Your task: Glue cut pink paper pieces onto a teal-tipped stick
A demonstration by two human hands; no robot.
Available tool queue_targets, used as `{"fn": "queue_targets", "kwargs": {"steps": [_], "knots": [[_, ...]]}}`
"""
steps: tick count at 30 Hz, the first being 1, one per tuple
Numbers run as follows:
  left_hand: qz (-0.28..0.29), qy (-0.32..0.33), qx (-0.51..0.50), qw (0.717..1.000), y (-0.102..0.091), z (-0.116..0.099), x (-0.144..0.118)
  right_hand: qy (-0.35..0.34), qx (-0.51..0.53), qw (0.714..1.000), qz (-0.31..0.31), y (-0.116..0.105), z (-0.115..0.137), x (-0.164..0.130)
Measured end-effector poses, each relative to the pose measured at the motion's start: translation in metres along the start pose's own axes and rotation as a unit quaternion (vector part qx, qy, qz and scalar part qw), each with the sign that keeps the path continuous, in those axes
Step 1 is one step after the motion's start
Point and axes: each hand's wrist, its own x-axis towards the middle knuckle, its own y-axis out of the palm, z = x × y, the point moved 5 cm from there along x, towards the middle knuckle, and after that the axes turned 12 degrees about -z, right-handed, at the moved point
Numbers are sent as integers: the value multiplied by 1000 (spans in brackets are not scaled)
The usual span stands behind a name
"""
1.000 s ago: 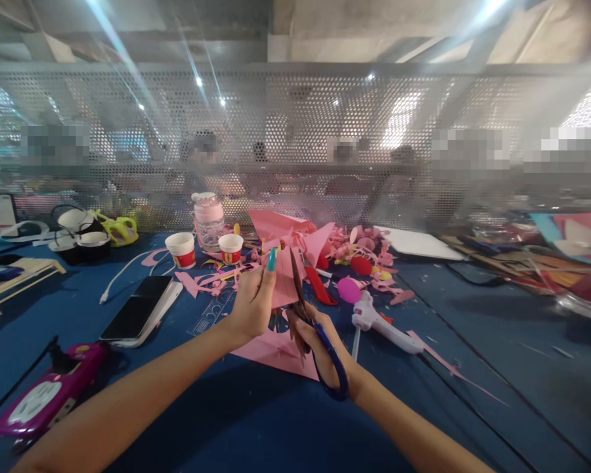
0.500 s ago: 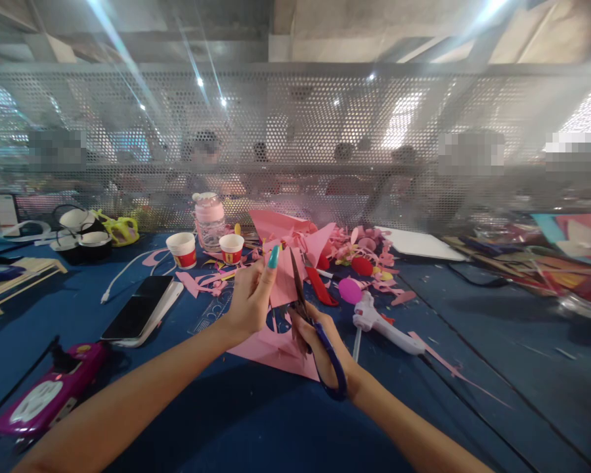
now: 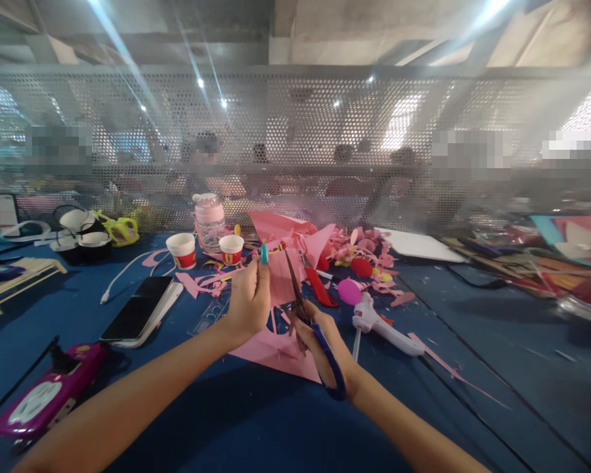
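Note:
My left hand (image 3: pixel 247 299) pinches a small piece of pink paper (image 3: pixel 282 279) between the thumb, which has a teal nail, and the fingers. Dark-blue-handled scissors (image 3: pixel 333 368) are in my right hand (image 3: pixel 328 341), their blades pointing up and away along the right side of the paper. Whether the blades touch the paper is hard to tell. Below both hands, a larger pink sheet with cut-out holes (image 3: pixel 276 355) lies on the blue table. A red-handled cutter (image 3: pixel 320 289) rests just beyond the scissors.
Pink paper scraps (image 3: pixel 364 246) heap up behind my hands. To the right lies a white glue gun (image 3: pixel 389 332) with its cord. On the left are a phone (image 3: pixel 138 309), a purple power strip (image 3: pixel 49 394) and paper cups (image 3: pixel 181 249). A perforated metal screen (image 3: pixel 295 131) stands behind.
My left hand and the pink paper have shifted slightly, the thumb tip moving left and upright. The scissor blades lean a little more to the left. Other things stay put.

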Motion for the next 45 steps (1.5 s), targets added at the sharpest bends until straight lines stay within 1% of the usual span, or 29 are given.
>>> {"fn": "queue_targets", "kwargs": {"steps": [5,8,13,19,26,30,35,41,45], "knots": [[12,5,-45,999,-1,-2,2,11,-33,999,-21,-2,0,1],[8,-4,-25,1000,0,-3,2,-2,-37,999,-16,-1,2,1],[-6,-3,9,1000,0,-2,0,-1,-38,999,-8,-1,4,0],[-12,-1,22,1000,0,0,0,0,-19,999,-30,-5,4,1],[-10,-5,1,1000,0,0,-1,6,1,1000,-10,-3,4,1],[-12,5,0,1000,1,-1,-1,13,22,1000,-6,-1,3,2],[-15,29,35,999,2,1,-1,21,36,999,0,1,1,1],[-28,66,70,995,1,-4,-1,21,51,998,-11,2,1,-1],[-38,70,67,995,0,-5,-2,27,65,997,-12,4,5,-2]]}}
